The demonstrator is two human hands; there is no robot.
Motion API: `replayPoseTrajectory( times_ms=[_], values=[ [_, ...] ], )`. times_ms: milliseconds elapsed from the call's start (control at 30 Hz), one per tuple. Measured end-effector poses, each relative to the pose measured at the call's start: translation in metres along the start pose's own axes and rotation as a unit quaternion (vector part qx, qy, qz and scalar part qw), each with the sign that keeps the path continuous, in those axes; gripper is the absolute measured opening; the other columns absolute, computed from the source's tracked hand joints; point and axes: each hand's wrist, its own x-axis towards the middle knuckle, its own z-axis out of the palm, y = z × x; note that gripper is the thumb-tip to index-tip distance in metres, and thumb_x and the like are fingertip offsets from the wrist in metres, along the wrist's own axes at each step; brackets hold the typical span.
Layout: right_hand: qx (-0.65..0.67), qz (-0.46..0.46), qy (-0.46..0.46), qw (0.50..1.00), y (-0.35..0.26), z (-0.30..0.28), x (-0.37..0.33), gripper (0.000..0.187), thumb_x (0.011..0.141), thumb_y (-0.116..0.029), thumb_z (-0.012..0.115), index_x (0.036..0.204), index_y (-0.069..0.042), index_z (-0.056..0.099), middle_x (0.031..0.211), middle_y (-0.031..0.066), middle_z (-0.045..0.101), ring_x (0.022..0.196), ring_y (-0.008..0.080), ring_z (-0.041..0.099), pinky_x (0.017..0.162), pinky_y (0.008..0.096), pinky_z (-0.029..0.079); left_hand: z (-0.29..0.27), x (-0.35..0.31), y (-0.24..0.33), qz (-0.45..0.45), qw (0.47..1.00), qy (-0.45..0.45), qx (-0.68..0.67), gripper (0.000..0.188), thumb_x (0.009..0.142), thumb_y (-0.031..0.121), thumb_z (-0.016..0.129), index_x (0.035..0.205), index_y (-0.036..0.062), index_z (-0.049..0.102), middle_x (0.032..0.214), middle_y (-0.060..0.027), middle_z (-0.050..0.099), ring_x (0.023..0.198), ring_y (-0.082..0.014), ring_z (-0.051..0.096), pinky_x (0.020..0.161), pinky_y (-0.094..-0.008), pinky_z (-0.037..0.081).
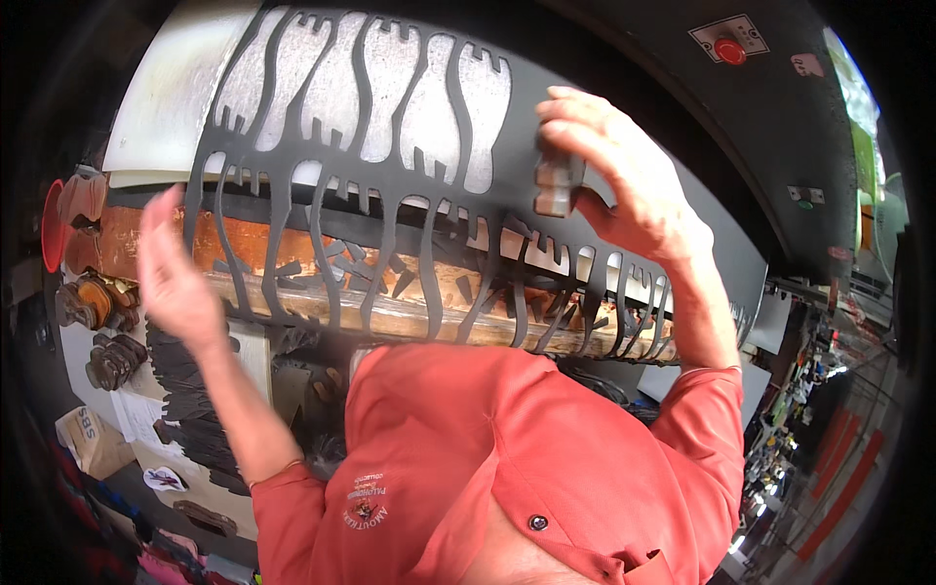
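Observation:
My right hand (pixel 629 171) is curled round a brownish-grey metal cutting die (pixel 556 181) with a notched side, held at the right part of a dark grey sheet (pixel 531 73). The hand and the die are a little blurred. Long wavy shapes with toothed ends are cut out of this sheet, and a pale board (pixel 429 97) shows through the holes. Its near part hangs down in thin strips over a wooden ledge. At the sheet's left edge, my left hand (pixel 174 268) is raised, fingers stretched out, with nothing visible in it.
Small dark offcuts (pixel 400 278) litter the wooden ledge under the strips. Dark cut pieces (pixel 200 400) are heaped at the left, beside more dies (pixel 117 361) and a cardboard box (pixel 93 437). A dark machine part with a red button (pixel 729 51) overhangs the upper right.

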Motion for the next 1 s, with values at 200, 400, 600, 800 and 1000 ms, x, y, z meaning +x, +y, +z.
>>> replayPoseTrajectory(
  times_ms=[200,400,600,800,1000],
  values=[
    [-0.085,-0.005,-0.140,0.986,0.034,0.033,-0.036,0.065,0.080,0.005,0.066,0.143,-0.010,0.060,0.155,0.0123,0.058,0.150,0.0382,0.048,0.126,0.0481,0.039,0.166,-0.058,0.113,0.059,0.932,-0.341,-0.107,0.053,0.100,0.017,0.075,0.146,-0.0060,0.061,0.154,-0.0262,0.057,0.148,-0.0364,0.052,0.124,-0.0457,0.040],
    [0.141,0.332,0.173,0.916,0.008,0.097,-0.076,0.072,0.087,-0.021,0.086,0.149,0.001,0.059,0.153,0.0260,0.058,0.146,0.0401,0.053,0.122,0.0505,0.041,0.210,-0.088,0.109,0.213,0.910,-0.355,-0.034,0.078,0.093,0.020,0.081,0.156,-0.0090,0.045,0.154,-0.0286,0.056,0.153,-0.0440,0.043,0.127,-0.0636,0.024],
    [0.076,0.250,0.153,0.953,0.010,0.108,-0.077,0.079,0.082,-0.040,0.090,0.146,-0.003,0.064,0.154,0.0280,0.057,0.149,0.0425,0.049,0.124,0.0595,0.032,0.215,-0.095,0.097,0.236,0.914,-0.325,-0.056,0.074,0.090,0.016,0.083,0.152,-0.0086,0.050,0.148,-0.0288,0.061,0.147,-0.0430,0.052,0.126,-0.0617,0.029],
    [0.057,0.243,0.087,0.964,0.011,0.099,-0.067,0.053,0.096,-0.030,0.069,0.146,-0.011,0.065,0.160,0.0231,0.051,0.151,0.0414,0.045,0.126,0.0611,0.026,0.218,-0.100,0.102,0.230,0.930,-0.283,-0.049,0.074,0.086,0.016,0.087,0.148,-0.0097,0.055,0.143,-0.0284,0.064,0.141,-0.0423,0.058,0.125,-0.0602,0.033],
    [0.045,0.238,0.090,0.966,0.017,0.104,-0.065,0.055,0.101,-0.029,0.064,0.152,-0.008,0.058,0.158,0.0232,0.053,0.150,0.0420,0.046,0.126,0.0615,0.025,0.219,-0.100,0.103,0.217,0.935,-0.273,-0.059,0.073,0.086,0.014,0.087,0.147,-0.0106,0.055,0.142,-0.0287,0.065,0.139,-0.0428,0.059,0.124,-0.0591,0.034]
  ],
)
